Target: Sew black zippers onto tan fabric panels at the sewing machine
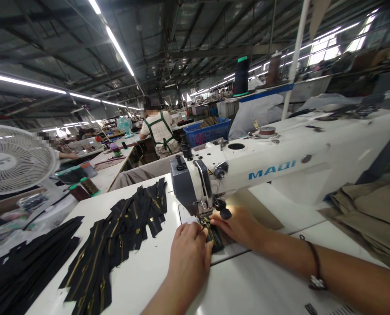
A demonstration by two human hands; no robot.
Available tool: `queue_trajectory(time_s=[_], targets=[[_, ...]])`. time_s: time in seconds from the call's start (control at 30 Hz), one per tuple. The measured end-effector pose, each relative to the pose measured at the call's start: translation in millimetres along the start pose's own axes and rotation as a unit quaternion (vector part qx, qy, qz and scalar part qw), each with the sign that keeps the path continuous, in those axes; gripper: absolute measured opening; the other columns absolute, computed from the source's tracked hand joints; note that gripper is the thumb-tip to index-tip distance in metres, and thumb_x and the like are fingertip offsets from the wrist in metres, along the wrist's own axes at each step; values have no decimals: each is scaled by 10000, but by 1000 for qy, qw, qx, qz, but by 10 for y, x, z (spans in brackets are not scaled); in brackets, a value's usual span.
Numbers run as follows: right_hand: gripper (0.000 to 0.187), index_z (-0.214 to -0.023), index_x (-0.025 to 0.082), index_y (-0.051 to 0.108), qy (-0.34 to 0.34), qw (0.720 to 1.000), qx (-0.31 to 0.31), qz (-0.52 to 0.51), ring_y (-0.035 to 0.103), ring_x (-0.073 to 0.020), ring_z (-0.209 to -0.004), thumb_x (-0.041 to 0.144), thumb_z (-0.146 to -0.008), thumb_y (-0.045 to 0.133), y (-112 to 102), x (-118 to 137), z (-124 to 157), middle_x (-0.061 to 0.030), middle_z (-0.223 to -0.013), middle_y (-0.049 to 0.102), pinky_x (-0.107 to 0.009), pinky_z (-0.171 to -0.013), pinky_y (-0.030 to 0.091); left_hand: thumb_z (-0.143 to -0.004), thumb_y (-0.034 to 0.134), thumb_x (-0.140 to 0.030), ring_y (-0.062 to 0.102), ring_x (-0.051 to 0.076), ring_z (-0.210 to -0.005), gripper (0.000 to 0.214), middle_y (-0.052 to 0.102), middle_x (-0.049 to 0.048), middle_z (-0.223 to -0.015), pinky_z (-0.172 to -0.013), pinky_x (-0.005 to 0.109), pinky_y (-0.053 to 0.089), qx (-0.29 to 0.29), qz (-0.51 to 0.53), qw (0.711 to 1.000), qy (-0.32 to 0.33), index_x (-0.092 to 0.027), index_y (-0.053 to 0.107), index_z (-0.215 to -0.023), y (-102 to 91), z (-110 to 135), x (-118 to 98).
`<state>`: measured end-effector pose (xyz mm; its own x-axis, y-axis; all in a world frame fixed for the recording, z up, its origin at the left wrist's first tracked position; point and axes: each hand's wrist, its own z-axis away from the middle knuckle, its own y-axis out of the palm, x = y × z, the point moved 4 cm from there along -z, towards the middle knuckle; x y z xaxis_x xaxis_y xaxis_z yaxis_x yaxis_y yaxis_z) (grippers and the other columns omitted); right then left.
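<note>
A white sewing machine stands on the white table. Under its needle lies a short black zipper piece with gold teeth. My left hand presses on the zipper's near left side with curled fingers. My right hand lies flat on it from the right, fingertips right by the presser foot. A dark cord bracelet sits on my right wrist.
A heap of black zippers lies left of the machine, with another black stack at the far left. A white fan stands at the left edge. Tan fabric is piled at the right. Other workers sit at tables behind.
</note>
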<state>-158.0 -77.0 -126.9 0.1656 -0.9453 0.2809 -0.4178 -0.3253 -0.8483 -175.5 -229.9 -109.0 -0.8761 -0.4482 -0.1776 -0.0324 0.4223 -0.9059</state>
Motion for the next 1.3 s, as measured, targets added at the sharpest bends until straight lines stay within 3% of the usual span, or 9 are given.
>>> queue_trajectory(time_s=[0.2,0.27,0.33,0.5,0.6,0.8,1.1,1.3], targets=[[179,-627,127,651,51,999,-3,-1,587,-193,-589,167,-794,599,75,-145,-230,-77,-633,624,-256,-532,406,-810,553,-111,552,237,-847,131,596,72,-911,-830,437,484,-15,-9,1000,5,-153,634,-904,-24,-8,-20],[137,-749,133,683,37,999,-5,-15,608,-213,-687,268,-771,681,-4,-90,-118,-88,-750,647,-270,-586,454,-810,557,-119,563,238,-867,159,604,71,-923,-852,444,480,-11,-11,1000,0,-159,635,-943,-29,12,-29],[239,-899,155,694,8,999,2,-39,619,-214,-760,325,-734,730,-84,4,83,-94,-891,654,-282,-644,493,-803,581,-136,577,244,-918,196,620,77,-961,-907,466,454,-4,-7,1000,4,-166,631,-990,-26,62,-50],[338,-1073,170,670,-100,989,15,-104,630,-227,-979,74,-801,495,-109,251,534,-102,-1215,590,-329,-826,524,-834,565,-98,623,218,-944,167,665,67,-1015,-994,497,385,-22,-7,1000,21,-199,652,-935,-14,224,-117],[295,-998,166,694,-86,992,-9,-95,649,-228,-940,68,-817,482,-79,292,578,-89,-1169,617,-338,-816,537,-831,551,-50,644,200,-882,194,683,40,-955,-981,494,390,-31,-10,999,18,-205,666,-857,-23,247,-126],[221,-932,168,706,-71,993,-1,-90,659,-218,-909,84,-825,532,-89,281,471,-76,-1136,637,-316,-829,526,-851,550,-65,644,188,-845,170,683,30,-923,-971,469,390,-36,-9,999,39,-190,665,-844,-30,165,-94],[210,-885,198,700,-49,996,29,-75,664,-184,-810,82,-797,547,11,130,214,-38,-918,698,-216,-720,500,-877,525,-96,648,175,-760,167,686,27,-854,-919,442,431,-63,-16,997,43,-180,649,-803,108,-46,149],[228,-843,193,695,-55,997,-17,-53,658,-206,-861,45,-729,564,129,32,170,-55,-961,694,-251,-788,502,-866,507,-86,657,179,-745,176,697,31,-843,-896,427,451,-87,6,995,40,-179,629,-780,140,-99,221]])
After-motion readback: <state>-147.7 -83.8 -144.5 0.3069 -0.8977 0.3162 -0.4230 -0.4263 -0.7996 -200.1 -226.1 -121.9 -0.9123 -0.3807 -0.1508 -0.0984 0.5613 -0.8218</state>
